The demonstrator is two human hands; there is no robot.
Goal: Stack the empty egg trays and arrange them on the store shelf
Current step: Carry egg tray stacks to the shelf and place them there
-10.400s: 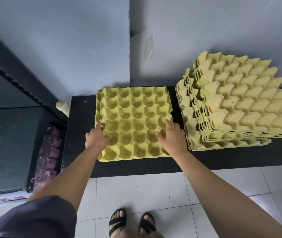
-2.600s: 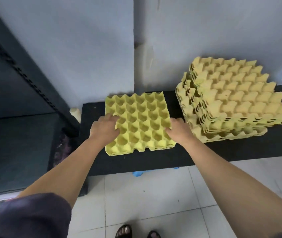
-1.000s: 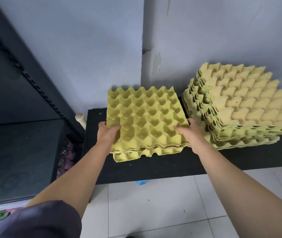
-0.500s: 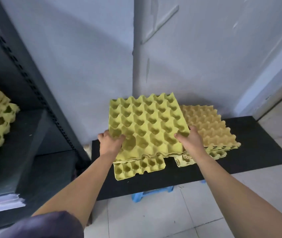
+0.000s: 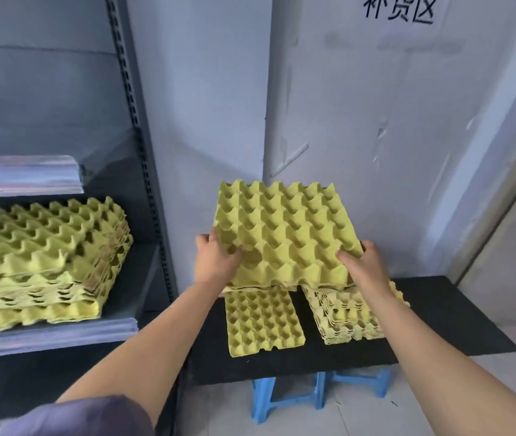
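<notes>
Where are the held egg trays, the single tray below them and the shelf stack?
held egg trays (image 5: 285,237), head view, centre cups.
single tray (image 5: 263,322), head view, centre cups.
shelf stack (image 5: 39,243), head view, top tray.

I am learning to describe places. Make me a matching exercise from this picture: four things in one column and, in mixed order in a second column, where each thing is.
Things
1. tilted egg trays
2. pale untidy tray stack
3. tall yellow tray stack
4. blue stools

Places
A. under the black board
B. on the grey shelf, at the left
C. in the air, gripped by the left hand and the right hand
D. on the black board, right of a flat egg tray

Pairs: 1-C, 2-D, 3-B, 4-A
</notes>
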